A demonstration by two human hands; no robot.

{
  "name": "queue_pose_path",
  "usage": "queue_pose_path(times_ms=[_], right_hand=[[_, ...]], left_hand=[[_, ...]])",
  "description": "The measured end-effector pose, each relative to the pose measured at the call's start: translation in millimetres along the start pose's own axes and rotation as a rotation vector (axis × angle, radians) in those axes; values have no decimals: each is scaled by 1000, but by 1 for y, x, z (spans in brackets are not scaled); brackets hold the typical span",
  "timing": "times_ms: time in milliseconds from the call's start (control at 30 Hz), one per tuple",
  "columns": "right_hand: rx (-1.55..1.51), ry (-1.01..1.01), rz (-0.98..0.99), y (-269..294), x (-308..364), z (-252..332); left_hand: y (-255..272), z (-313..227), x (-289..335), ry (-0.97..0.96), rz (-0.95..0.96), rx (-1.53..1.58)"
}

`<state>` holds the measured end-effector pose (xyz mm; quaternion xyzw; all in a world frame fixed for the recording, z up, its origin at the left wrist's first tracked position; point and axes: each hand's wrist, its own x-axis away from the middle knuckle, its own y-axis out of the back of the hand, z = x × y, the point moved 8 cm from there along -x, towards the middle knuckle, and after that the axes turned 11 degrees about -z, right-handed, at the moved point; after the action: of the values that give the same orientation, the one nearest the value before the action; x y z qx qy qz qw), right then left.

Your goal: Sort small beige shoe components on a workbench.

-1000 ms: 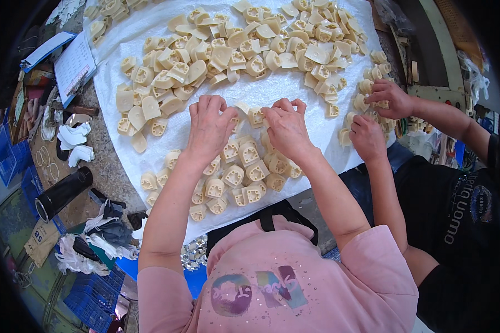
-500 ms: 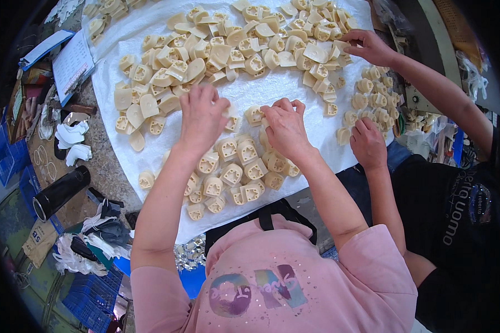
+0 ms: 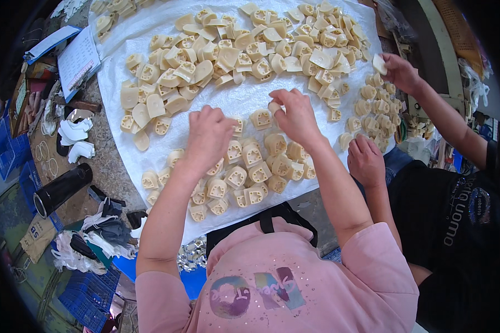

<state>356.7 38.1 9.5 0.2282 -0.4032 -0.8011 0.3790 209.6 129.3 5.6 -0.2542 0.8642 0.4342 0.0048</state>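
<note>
A small, rounded, cream plastic-looking piece (image 3: 274, 107) is pinched in the right hand (image 3: 295, 116).
Finger and thumb hold its sides over the white, cloth-like sheet (image 3: 233, 101), maybe for a steady grip; the left hand (image 3: 206, 136) curls by a hollow cream block (image 3: 237, 127), but I can't tell if it's pinching it. Nearby, cream, arch-shaped blocks (image 3: 252, 155) stand close together, many with holes showing, perhaps so they're easy to see. Farther out lies a jumbled cream heap (image 3: 203, 69).
</note>
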Motion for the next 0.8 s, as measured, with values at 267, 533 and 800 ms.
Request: queue_pose_path(times_ms=[267,533,800], right_hand=[[326,49,-161,-6,-52,1],[311,57,-281,-24,-53,-15],[43,64,-145,13,-15,-9]], left_hand=[[14,35,-44,126,-282,-314],[-12,26,-50,40,-422,-326],[15,34,-2,62,-220,-395]])
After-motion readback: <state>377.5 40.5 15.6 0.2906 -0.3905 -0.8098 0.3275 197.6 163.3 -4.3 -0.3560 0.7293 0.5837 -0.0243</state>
